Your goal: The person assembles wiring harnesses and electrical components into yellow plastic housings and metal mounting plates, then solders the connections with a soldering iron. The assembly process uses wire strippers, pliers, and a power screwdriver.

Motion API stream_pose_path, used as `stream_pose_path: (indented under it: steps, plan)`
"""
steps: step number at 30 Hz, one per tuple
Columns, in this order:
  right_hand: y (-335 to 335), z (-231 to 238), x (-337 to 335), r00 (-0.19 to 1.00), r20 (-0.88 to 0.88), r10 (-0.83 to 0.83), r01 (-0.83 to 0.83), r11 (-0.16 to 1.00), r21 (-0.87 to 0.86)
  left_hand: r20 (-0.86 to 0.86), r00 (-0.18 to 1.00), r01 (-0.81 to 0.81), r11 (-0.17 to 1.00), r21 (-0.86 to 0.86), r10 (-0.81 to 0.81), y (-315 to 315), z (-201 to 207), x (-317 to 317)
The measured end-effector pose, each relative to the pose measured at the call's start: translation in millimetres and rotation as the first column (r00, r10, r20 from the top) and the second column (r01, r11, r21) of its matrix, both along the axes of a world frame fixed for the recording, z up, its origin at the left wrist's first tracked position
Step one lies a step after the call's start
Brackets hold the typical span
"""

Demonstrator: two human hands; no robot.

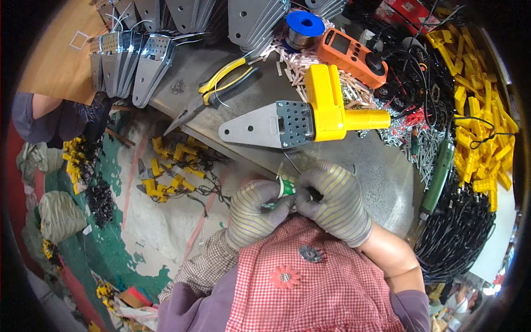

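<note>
Close to my body at the bench edge, my left hand (255,213) and my right hand (336,202), both in striped grey-and-yellow gloves, are closed in pinches. Between their fingertips is a small green-and-white printed piece (285,188); its kind is not clear, and the fingers cover part of it. Just beyond them lies a yellow-handled plastic pipe welder (326,105), its pointed grey metal plate (254,126) toward the left. From under the perforated part a thin dark wire (291,162) runs toward my right hand. Yellow-and-black pliers (225,83) rest farther left.
Stacked metal plates (116,63) stand at the far left. Behind the welder are a blue solder spool (305,25), an orange meter (353,57) and white ceramic pieces (293,61). Screws (426,155), a green screwdriver (440,180), yellow housings (481,122) and black cables (453,238) crowd the right.
</note>
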State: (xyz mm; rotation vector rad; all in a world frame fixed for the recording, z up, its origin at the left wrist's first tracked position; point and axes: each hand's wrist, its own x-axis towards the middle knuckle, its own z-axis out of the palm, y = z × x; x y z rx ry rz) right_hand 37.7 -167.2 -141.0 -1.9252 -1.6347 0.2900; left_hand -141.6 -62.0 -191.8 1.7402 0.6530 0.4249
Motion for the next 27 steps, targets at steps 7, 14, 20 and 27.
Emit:
stream_pose_path:
  steps: [7,14,20,27]
  plan:
    - [6,31,42,0.935,-0.291,-0.202,0.24,0.965,0.104,0.173,0.984,-0.06,0.866,0.497,-0.031,38,10,-8]
    - [53,17,121,0.929,0.162,-0.333,0.281,0.919,0.275,-0.142,0.987,0.158,0.569,0.807,-0.073,94,52,102]
    - [50,31,120,0.95,0.167,-0.263,0.243,0.961,0.134,-0.162,0.985,0.171,0.514,0.84,-0.063,94,35,102]
    - [39,66,138,0.899,-0.055,-0.434,0.432,0.859,0.273,-0.182,0.983,0.171,0.51,0.843,-0.029,90,45,100]
